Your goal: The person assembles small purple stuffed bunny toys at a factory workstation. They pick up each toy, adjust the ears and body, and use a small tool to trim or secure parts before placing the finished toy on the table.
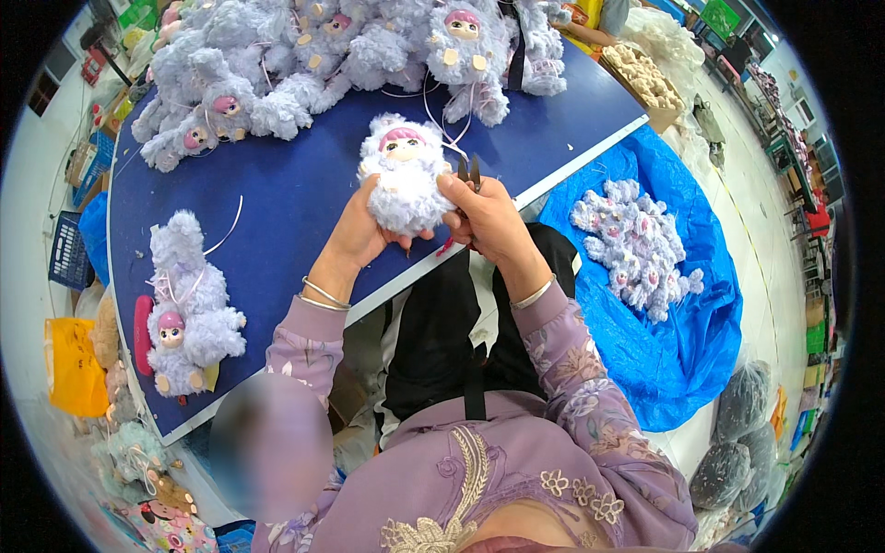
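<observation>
Between my hands, over the table's near edge, is a fluffy pale-lilac plush doll (406, 189), upright with its pink-fringed doll face up. My left hand (355, 228) is closed round the doll's lower left side. My right hand (496, 219) grips a pair of thread snips (469, 171), whose two dark pointed blades stick up apart above the fingers. The right thumb also presses against the doll's right side. A thin pale ribbon (452, 143) lies on the table just beyond the doll. Both palms are partly hidden.
A large heap of similar plush dolls (249, 55) covers the far side of the blue table (304, 175). Two more dolls (189, 286) lie at the left beside a pink-red object (143, 334). To the right, a blue tarp (636, 369) on the floor holds several dolls (636, 244).
</observation>
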### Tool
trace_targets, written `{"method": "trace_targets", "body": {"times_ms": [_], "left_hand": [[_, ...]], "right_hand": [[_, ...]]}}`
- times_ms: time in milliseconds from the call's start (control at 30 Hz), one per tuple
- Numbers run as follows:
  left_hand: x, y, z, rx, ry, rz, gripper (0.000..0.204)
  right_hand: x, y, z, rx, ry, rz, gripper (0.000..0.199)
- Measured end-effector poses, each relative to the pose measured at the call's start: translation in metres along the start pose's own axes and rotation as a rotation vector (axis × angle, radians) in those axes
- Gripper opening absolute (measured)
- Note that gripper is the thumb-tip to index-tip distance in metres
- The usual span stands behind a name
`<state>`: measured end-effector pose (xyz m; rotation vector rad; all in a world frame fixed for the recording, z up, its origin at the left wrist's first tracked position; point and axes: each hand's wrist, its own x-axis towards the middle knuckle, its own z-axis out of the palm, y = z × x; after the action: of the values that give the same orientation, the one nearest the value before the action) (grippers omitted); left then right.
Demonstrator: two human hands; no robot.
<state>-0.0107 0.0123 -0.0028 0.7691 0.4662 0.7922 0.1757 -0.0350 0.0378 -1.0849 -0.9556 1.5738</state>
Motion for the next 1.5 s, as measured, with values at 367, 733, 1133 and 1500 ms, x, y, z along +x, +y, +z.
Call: {"method": "trace_targets", "body": {"times_ms": [367,733,1133,1500], "left_hand": [[-0.003,0.007,0.005,0.201,0.015,-0.092,0.059],[0.022,0.029,-0.014,0.432,0.230,0.209,0.046],[0.094,0.126,-0.117,2.239,1.015,0.377,0.059],[0.042,0.154,-0.093,2.016,0.886,-0.099,0.075]], "right_hand": [[-0.001,-0.008,-0.003,-0.047,-0.010,0.083,0.029],[-0.034,-0.092,-0.095,0.565,0.048,-0.949,0.037],[0.035,0.035,-0.034,-0.602,0.121,-0.423,0.016],[0.030,0.032,-0.038,-0.540,0.089,-0.464,0.014]]}}
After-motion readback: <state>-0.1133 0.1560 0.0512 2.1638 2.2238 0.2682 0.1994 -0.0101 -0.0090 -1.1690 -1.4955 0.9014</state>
